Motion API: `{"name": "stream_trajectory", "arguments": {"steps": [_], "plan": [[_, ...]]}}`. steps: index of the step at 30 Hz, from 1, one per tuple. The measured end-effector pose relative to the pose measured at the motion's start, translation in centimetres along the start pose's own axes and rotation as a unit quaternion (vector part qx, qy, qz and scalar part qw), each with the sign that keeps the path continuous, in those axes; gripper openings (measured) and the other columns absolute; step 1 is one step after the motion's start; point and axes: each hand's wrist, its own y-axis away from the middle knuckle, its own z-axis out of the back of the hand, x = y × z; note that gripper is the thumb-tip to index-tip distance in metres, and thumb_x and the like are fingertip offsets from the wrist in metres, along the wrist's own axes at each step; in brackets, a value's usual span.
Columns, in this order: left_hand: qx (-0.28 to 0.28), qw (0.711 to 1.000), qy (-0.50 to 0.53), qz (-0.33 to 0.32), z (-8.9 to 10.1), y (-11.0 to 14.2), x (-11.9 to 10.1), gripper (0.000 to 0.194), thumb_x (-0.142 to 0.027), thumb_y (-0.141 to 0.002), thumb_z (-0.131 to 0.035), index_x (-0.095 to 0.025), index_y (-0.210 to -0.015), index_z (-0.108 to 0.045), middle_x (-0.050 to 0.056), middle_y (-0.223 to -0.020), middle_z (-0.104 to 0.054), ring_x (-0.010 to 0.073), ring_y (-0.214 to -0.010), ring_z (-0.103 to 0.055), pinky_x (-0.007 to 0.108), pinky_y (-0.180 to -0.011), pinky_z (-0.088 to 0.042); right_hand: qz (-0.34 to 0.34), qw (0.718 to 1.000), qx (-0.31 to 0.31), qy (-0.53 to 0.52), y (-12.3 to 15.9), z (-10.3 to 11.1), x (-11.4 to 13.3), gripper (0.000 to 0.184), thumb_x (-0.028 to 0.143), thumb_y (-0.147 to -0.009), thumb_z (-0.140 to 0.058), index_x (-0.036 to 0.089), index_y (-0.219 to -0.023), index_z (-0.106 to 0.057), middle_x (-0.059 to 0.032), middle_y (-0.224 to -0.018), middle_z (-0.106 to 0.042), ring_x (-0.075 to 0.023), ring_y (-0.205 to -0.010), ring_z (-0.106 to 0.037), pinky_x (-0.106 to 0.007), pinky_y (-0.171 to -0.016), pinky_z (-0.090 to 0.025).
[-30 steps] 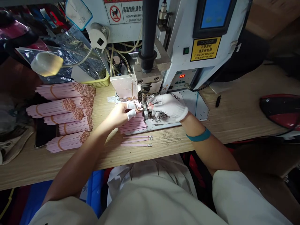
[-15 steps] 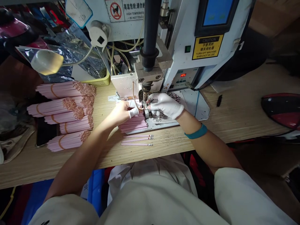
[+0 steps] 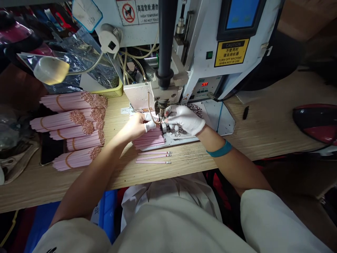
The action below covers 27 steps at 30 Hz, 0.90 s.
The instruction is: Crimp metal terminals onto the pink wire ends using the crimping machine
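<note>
My left hand (image 3: 137, 126), with white covers on a finger and the thumb, pinches a pink flat wire at the soldering head; the wire is mostly hidden by the fingers. Beneath it lies a pile of pink wires (image 3: 149, 138). My right hand (image 3: 184, 119), in a white glove with bare fingertips, is closed just right of the soldering tip (image 3: 162, 111); whatever its fingertips hold is too small to make out. A small metal block (image 3: 164, 127) sits below the tip. Small metal connectors (image 3: 195, 109) lie scattered around my right hand on the white plate (image 3: 223, 123).
Several banded bundles of pink wires (image 3: 76, 140) are stacked at left. Three pink wires with metal ends (image 3: 154, 158) lie near the table edge. A thin curved tube (image 3: 149, 109) hangs close to my left fingers. A lamp (image 3: 51, 71) and yellow basket (image 3: 113, 92) stand behind.
My right hand has shifted slightly left, closer to the tip, and its fingers have drawn in. The soldering head has come down a little. My left hand has moved slightly toward the tip.
</note>
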Motion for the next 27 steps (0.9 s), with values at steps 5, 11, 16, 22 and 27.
{"name": "stream_trajectory", "arguments": {"steps": [5,11,16,22,27], "plan": [[0.001,1.000,-0.005,-0.002,0.0,-0.2,0.1,0.013,-0.027,-0.066,-0.056,-0.015,-0.061,-0.058,0.001,-0.064,-0.059,0.0173,-0.071,-0.056,0.026,-0.060,-0.043,0.009,1.000,-0.002,0.008,-0.3,0.3,-0.3,0.023,0.009,-0.068,-0.069,0.018,-0.079,-0.051,0.0032,-0.058,-0.053,-0.0078,-0.043,-0.050,-0.017,-0.032,-0.037],[-0.004,1.000,-0.009,0.009,0.1,-0.3,0.1,0.009,-0.023,-0.064,-0.056,-0.016,-0.058,-0.056,0.000,-0.058,-0.055,0.0172,-0.069,-0.056,0.026,-0.059,-0.041,0.004,1.000,0.001,-0.001,-0.1,0.3,-0.2,0.028,0.012,-0.067,-0.073,0.018,-0.080,-0.049,0.0028,-0.058,-0.054,-0.0084,-0.044,-0.051,-0.016,-0.032,-0.038],[0.002,1.000,-0.005,0.007,0.1,-0.4,0.1,0.008,-0.023,-0.064,-0.057,-0.016,-0.059,-0.057,0.000,-0.061,-0.057,0.0172,-0.069,-0.056,0.026,-0.058,-0.041,-0.003,1.000,0.000,-0.001,-0.2,0.1,-0.1,0.026,0.007,-0.070,-0.069,0.018,-0.082,-0.048,0.0037,-0.060,-0.053,-0.0076,-0.043,-0.050,-0.017,-0.032,-0.036],[0.005,1.000,-0.027,-0.009,0.7,0.5,-0.5,0.016,-0.027,-0.069,-0.057,-0.014,-0.060,-0.061,0.002,-0.063,-0.061,0.0165,-0.066,-0.056,0.026,-0.058,-0.042,0.050,0.992,-0.017,0.110,1.4,2.1,1.4,0.017,0.023,-0.078,-0.071,0.016,-0.080,-0.055,-0.0015,-0.064,-0.059,-0.0099,-0.047,-0.056,-0.018,-0.033,-0.040],[0.087,0.987,-0.132,-0.029,0.3,2.8,-1.8,0.016,-0.027,-0.073,-0.060,-0.014,-0.074,-0.070,0.004,-0.074,-0.068,0.0172,-0.068,-0.061,0.025,-0.061,-0.045,-0.037,0.966,0.167,0.193,2.3,2.9,1.4,0.020,0.033,-0.079,-0.069,0.015,-0.076,-0.062,-0.0040,-0.066,-0.065,-0.0084,-0.043,-0.055,-0.017,-0.032,-0.038]]}}
